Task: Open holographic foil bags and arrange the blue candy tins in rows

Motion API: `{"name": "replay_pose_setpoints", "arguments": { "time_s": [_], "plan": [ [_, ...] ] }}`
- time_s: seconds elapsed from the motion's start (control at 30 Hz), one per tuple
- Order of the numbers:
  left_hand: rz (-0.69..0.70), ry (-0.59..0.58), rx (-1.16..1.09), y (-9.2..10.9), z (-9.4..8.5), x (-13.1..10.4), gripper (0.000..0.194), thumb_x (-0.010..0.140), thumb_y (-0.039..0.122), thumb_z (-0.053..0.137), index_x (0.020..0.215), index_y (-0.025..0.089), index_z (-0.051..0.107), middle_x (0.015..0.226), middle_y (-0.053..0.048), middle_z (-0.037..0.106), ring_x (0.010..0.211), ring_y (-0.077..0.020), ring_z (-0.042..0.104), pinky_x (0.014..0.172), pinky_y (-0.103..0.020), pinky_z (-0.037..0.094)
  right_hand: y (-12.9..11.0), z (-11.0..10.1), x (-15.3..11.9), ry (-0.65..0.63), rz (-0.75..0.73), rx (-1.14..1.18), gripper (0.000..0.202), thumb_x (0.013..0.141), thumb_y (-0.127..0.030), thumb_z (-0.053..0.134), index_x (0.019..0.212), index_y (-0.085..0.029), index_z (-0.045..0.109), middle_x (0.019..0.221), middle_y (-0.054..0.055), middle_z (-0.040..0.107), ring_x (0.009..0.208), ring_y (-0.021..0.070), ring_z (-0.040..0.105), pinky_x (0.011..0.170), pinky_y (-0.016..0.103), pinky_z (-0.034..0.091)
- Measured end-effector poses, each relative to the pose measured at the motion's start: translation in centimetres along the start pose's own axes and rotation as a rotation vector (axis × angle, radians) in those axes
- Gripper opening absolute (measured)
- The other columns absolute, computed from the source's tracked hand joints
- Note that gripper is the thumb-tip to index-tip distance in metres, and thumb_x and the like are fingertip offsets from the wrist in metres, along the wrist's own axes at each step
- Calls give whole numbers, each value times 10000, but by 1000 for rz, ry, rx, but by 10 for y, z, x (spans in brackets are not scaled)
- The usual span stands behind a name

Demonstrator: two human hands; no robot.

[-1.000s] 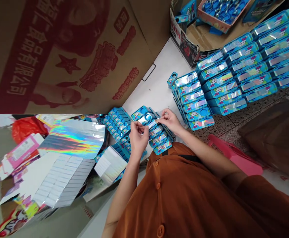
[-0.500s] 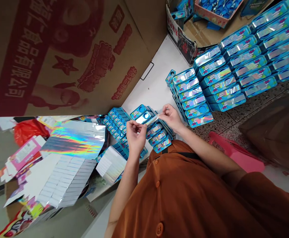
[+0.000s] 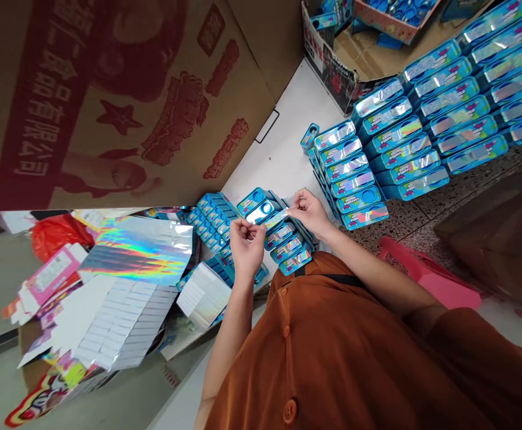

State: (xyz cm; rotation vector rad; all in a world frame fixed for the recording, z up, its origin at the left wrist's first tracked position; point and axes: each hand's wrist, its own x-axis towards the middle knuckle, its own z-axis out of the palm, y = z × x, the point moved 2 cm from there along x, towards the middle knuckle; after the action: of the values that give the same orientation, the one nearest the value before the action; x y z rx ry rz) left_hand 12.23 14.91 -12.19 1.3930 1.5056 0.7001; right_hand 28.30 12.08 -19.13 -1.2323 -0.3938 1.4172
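A narrow shiny strip, seemingly a holographic sticker (image 3: 276,220), stretches between my two hands just over a row of small blue boxes (image 3: 289,249). My left hand (image 3: 248,246) pinches its near-left end between thumb and fingers. At the other end, my right hand (image 3: 311,213) has thumb and fingertips closed on it. Several boxes in this row carry similar rainbow strips on top. Behind the strip, one blue box (image 3: 252,200) shows a bare round window. Whether the strip touches the box beneath is hard to tell.
Stacked blue boxes (image 3: 348,167) fill the right; more blue packs (image 3: 211,221) stand left of my hands. A large brown carton (image 3: 184,119) walls off the upper left. White blocks (image 3: 202,295) and a holographic sheet (image 3: 138,251) lie left. A pink stool (image 3: 426,275) stands right.
The strip has come down flatter over the row of boxes, its rainbow shine now showing. Both hands keep nearly the same place and grip; the whole view has shifted slightly.
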Motion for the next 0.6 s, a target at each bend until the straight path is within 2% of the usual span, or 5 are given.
{"name": "replay_pose_setpoints", "arguments": {
  "time_s": [0.17, 0.3, 0.4, 0.47, 0.6],
  "plan": [
    [37, 20, 217, -7, 2, 0, 282, 760, 235, 645, 870, 218, 386, 684, 43, 526, 611, -95, 478, 632, -220, 396, 10, 2, 3, -32, 6, -46, 290, 638, -264, 644, 795, -233, 402, 582, -102, 518, 550, 103, 491, 601, 230, 371],
    [81, 13, 395, -5, 4, 0, 263, 780, 238, 623, 885, 220, 383, 740, 36, 513, 629, -98, 502, 635, -231, 404, 10, 0, -1, -66, -144, -343, 163, 700, -225, 575, 799, -229, 446, 617, -85, 497, 574, 105, 481, 604, 230, 363],
    [80, 18, 464, 0, 6, -1, 272, 781, 241, 621, 896, 221, 376, 760, 37, 509, 621, -98, 512, 632, -238, 412, 13, -3, -7, -92, -136, -522, 116, 726, -197, 540, 813, -230, 469, 588, -88, 476, 555, 104, 463, 596, 229, 347],
    [68, 29, 486, 2, 7, -3, 280, 781, 245, 622, 907, 222, 374, 753, 39, 517, 613, -103, 509, 632, -246, 416, 15, -3, -11, -90, -112, -522, 91, 746, -213, 534, 806, -230, 468, 577, -89, 468, 541, 104, 457, 579, 226, 341],
    [82, 84, 519, -1, 4, -4, 308, 775, 278, 642, 935, 219, 386, 818, 8, 524, 679, -129, 505, 667, -278, 420, 11, 0, -17, -46, -165, -469, 51, 806, -266, 512, 819, -232, 477, 596, -79, 475, 544, 105, 465, 564, 225, 344]
  ]
}}
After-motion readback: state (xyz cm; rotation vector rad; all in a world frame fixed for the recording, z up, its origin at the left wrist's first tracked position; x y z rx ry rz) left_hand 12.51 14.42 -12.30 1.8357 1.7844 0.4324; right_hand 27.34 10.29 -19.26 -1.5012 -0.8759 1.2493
